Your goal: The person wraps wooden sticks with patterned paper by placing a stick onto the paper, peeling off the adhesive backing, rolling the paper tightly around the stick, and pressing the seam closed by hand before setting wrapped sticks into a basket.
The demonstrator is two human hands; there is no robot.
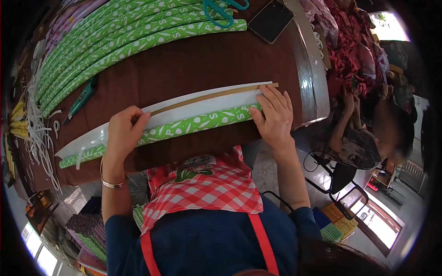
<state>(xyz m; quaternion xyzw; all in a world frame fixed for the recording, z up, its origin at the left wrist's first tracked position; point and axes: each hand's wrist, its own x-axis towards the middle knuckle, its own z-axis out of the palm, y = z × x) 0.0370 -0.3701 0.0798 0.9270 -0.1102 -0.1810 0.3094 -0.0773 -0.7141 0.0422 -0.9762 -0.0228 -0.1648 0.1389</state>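
A roll of green wrapping paper [198, 124] with white prints lies partly unrolled on the brown cloth, its white underside [184, 109] facing up. Along the far edge of that white flap runs a narrow brown strip [202, 97]. My left hand [125, 130] is over the left part of the paper, fingers curled and thumb against the strip's left end. My right hand [275, 115] lies on the right end, fingers stretched over the strip and thumb on the green roll. What is under either palm is hidden.
Several finished green rolls [138, 39] lie at the back, with teal scissors [223, 11] and a phone [270, 20] nearby. A teal cutter [82, 100] and white strings [39, 133] are at the left. Another person [368, 138] sits at the right beside red material [350, 50].
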